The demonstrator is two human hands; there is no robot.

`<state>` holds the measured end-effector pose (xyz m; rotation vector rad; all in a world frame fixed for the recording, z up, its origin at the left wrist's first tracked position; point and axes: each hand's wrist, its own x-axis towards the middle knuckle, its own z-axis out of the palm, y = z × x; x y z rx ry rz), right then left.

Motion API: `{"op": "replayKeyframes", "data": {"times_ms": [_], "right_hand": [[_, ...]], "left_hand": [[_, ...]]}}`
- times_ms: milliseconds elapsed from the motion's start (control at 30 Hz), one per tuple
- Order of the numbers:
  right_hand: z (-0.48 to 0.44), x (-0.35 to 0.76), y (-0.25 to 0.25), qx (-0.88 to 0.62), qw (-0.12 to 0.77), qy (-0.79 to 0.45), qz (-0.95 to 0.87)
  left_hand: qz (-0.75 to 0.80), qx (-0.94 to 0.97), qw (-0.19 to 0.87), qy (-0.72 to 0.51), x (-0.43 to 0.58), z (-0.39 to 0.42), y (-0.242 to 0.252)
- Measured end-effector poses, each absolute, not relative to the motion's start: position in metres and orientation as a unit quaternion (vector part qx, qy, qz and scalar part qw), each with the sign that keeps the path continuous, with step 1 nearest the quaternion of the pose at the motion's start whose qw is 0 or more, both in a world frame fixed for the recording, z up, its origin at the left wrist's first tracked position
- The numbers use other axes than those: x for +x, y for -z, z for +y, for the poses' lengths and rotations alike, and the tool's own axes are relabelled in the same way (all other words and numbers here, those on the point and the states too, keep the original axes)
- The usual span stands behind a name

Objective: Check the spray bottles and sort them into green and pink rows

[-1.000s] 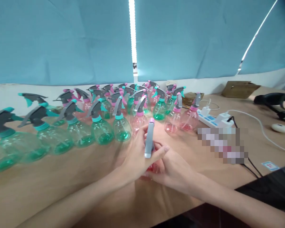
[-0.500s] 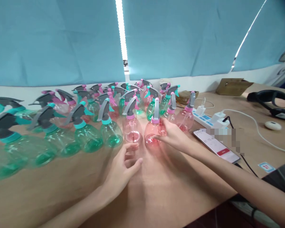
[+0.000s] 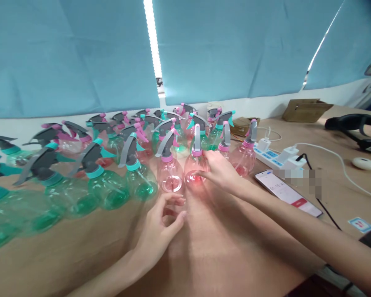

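My right hand reaches forward and grips a pink spray bottle with a grey trigger head, standing upright on the wooden table in the front row of bottles. Another pink bottle stands just left of it. My left hand hovers low over the table in front of these bottles, fingers loosely curled and apart, holding nothing. A green bottle stands further left.
Several green and pink spray bottles crowd the left and back of the table. A phone lies right of my right arm. A white power strip with cables, a cardboard box, a black headset and a white puck lie at right.
A second ago both hands held the pink bottle near me. My right hand has carried it forward and stood it in the front row. My left hand let go and stayed back.
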<state>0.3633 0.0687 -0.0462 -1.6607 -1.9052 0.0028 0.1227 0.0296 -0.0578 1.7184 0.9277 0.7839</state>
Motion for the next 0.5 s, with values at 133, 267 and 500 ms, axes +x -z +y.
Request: {"op": "replayKeyframes", "data": {"times_ms": [133,267,500], "right_hand": [[0.065,0.359,0.046,-0.627,0.312,0.001,-0.714],[0.038,0.362,0.043,-0.628,0.339,0.009,-0.701],[-0.003,0.401,0.04,-0.682,0.454,0.014,-0.573]], "left_hand": [[0.385,0.713,0.492,-0.317,0.125,0.032,0.058],[0.384,0.71,0.502,-0.312,0.127,0.033,0.059],[0.377,0.709,0.522,-0.287,0.135,0.032,0.057]]}}
